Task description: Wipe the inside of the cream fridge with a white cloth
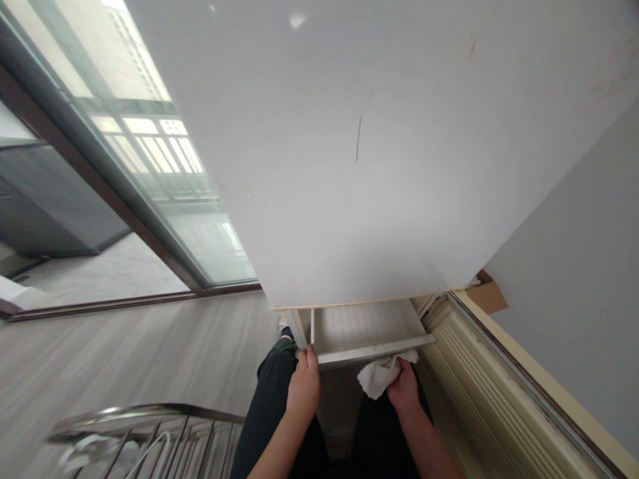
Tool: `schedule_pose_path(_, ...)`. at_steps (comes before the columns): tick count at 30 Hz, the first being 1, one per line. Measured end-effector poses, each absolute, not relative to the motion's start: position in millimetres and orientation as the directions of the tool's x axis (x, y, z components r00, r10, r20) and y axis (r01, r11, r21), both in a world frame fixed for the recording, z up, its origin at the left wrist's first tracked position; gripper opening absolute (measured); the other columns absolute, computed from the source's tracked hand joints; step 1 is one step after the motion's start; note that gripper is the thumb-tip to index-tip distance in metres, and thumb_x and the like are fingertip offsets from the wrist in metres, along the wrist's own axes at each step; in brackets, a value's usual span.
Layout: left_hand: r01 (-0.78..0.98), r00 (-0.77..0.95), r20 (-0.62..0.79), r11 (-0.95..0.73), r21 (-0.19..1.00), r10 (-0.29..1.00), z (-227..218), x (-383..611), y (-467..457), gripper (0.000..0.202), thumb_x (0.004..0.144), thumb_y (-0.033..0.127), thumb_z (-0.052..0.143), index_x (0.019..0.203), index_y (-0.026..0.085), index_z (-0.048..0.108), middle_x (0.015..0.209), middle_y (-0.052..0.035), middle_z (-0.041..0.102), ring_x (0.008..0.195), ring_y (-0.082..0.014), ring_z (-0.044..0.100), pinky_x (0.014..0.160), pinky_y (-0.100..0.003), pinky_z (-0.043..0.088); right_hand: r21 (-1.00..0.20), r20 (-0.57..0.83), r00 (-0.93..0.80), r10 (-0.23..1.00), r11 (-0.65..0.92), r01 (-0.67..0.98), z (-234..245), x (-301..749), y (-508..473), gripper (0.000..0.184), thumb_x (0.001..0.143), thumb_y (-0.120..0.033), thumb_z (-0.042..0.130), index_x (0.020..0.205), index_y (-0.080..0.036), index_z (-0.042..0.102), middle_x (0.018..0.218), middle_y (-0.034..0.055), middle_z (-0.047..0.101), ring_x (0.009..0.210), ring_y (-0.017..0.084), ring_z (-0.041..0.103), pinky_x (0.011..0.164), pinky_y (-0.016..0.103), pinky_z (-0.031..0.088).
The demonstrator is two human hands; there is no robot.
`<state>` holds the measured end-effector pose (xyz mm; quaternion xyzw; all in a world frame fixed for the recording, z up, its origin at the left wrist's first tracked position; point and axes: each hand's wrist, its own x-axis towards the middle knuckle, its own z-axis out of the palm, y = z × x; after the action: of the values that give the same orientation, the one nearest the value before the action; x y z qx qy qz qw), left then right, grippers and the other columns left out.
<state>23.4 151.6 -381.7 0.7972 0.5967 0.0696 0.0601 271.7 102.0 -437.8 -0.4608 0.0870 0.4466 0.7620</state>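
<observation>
A shallow white drawer (369, 326) is pulled out from beneath the white tabletop (359, 199), and its grooved bottom shows nothing lying on it. My left hand (305, 382) is closed on the drawer's front left corner, thumb and fingers over the edge. In my right hand (403, 386) a crumpled white cloth (378, 376) is pinched, just below the drawer's front edge near its right end. The cloth's loose part spreads to the left of the fingers.
A cream slatted radiator (479, 379) stands close on my right, with a cardboard box (486, 293) behind it. At lower left is a metal rack (150, 432) with white items. Sliding glass doors (190, 199) line the left, above a grey wood-look floor (200, 352).
</observation>
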Motion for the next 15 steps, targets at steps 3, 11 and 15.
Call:
schedule_pose_path(3, 0.944, 0.28, 0.059, -0.286, 0.167, 0.958, -383, 23, 151, 0.068, 0.083, -0.006, 0.04, 0.15, 0.009, 0.038, 0.135, -0.0203, 0.055, 0.109, -0.0204, 0.07, 0.087, -0.025, 0.057, -0.587, -0.577, 0.563, 0.592, 0.179, -0.79, -432, 271, 102, 0.021, 0.077, -0.02, 0.057, 0.098, -0.024, 0.061, 0.084, -0.0061, 0.072, 0.077, 0.015, 0.07, 0.079, 0.032, 0.059)
schedule_pose_path(11, 0.941, 0.288, 0.1, -0.3, 0.153, 0.952, -386, 23, 152, 0.065, 0.083, -0.007, 0.038, 0.147, 0.005, 0.041, 0.134, -0.0214, 0.055, 0.106, -0.0208, 0.071, 0.085, -0.025, 0.057, -0.42, -0.672, 0.37, 0.642, 0.082, -0.904, -411, 232, 96, 0.011, 0.078, -0.018, 0.058, 0.086, -0.021, 0.064, 0.077, -0.002, 0.073, 0.072, 0.017, 0.071, 0.077, 0.032, 0.059)
schedule_pose_path(15, 0.936, 0.283, 0.11, -0.3, 0.186, 0.953, -387, 23, 151, 0.066, 0.084, -0.006, 0.038, 0.149, 0.008, 0.039, 0.132, -0.0189, 0.056, 0.105, -0.0192, 0.071, 0.085, -0.024, 0.057, -0.278, -0.627, 0.042, 0.778, -0.173, -0.945, -399, 186, 86, 0.016, 0.08, -0.03, 0.062, 0.085, -0.017, 0.069, 0.082, 0.0067, 0.076, 0.086, 0.025, 0.074, 0.088, 0.042, 0.059)
